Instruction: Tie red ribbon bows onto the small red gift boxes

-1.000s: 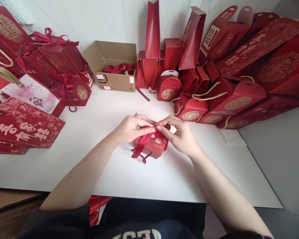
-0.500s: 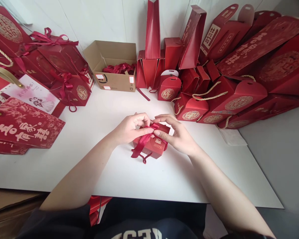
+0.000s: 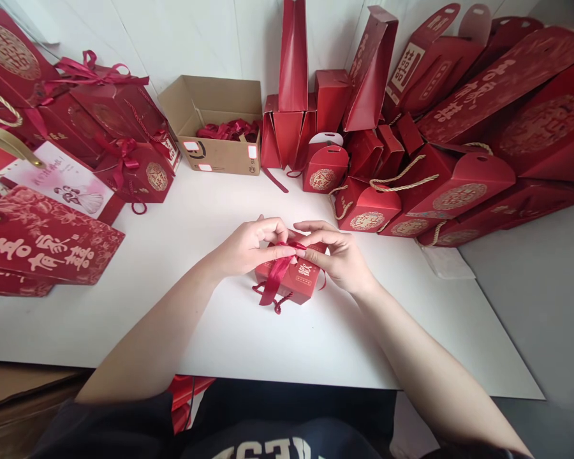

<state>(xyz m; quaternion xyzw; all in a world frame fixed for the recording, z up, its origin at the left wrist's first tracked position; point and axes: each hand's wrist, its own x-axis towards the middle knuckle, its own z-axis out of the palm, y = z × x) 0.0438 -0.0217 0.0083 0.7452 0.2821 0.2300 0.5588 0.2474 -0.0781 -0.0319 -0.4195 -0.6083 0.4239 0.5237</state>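
Observation:
A small red gift box [image 3: 299,280] with gold characters sits on the white table in front of me. Over its top runs a dark red satin ribbon [image 3: 276,280], one tail hanging down the near left side. My left hand [image 3: 256,247] pinches the ribbon between thumb and fingers at the top of the box. From the other side my right hand [image 3: 337,255] also pinches the ribbon, its thumb and index fingertips close to the left thumb. The fingers partly hide where the ribbon crosses. A twisted red cord [image 3: 278,305] lies against the box's near edge.
A cardboard box [image 3: 224,155] with red ribbons inside stands at the back. Red gift boxes [image 3: 119,121] tied with bows and a printed red bag [image 3: 52,236] are on the left. Several red boxes [image 3: 368,207] with gold rope handles crowd the right of the white table [image 3: 210,331].
My right fingers have shifted slightly along the ribbon, staying close to the left ones. The ribbon's hanging tail has swung a little to the right.

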